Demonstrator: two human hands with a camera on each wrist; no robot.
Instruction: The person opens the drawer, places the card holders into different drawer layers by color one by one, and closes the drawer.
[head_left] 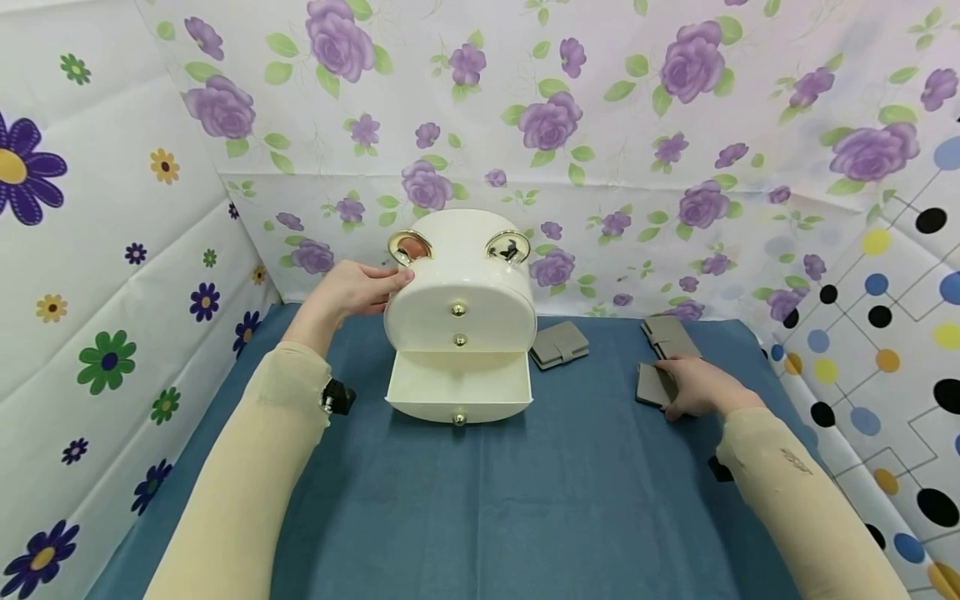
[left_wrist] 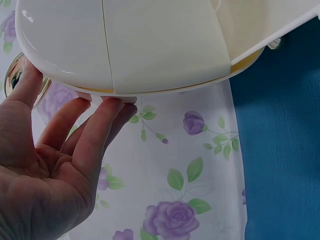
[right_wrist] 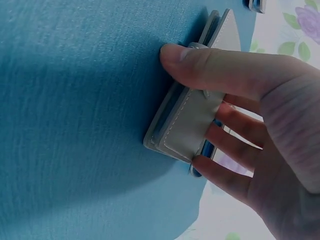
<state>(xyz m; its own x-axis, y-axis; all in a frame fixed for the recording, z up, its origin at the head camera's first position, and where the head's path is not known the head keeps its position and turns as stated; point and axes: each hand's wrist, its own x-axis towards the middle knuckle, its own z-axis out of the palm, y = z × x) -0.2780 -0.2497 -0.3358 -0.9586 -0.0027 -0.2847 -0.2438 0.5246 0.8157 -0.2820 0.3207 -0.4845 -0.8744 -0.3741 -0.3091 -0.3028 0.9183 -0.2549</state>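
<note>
A cream-white storage box (head_left: 420, 317) with gold knobs and two gold-rimmed round ears stands at the back of the table. Its lowest drawer (head_left: 461, 379) is pulled out, and its inside looks bare. My left hand (head_left: 354, 287) touches the box's left side near the ear; in the left wrist view the extended fingertips (left_wrist: 112, 104) rest along the box wall (left_wrist: 165, 50). At the right, my right hand (head_left: 701, 387) grips a small grey wallet (right_wrist: 192, 122) with a strap, thumb over one side and fingers at the other. The hand partly hides it.
Another grey wallet (head_left: 675, 333) lies just behind the right hand. A third grey wallet (head_left: 559, 344) sits close to the box's right side. Blue cloth (head_left: 480, 508) covers the table; a floral sheet (head_left: 615, 192) hangs behind, with patterned sheets at both sides.
</note>
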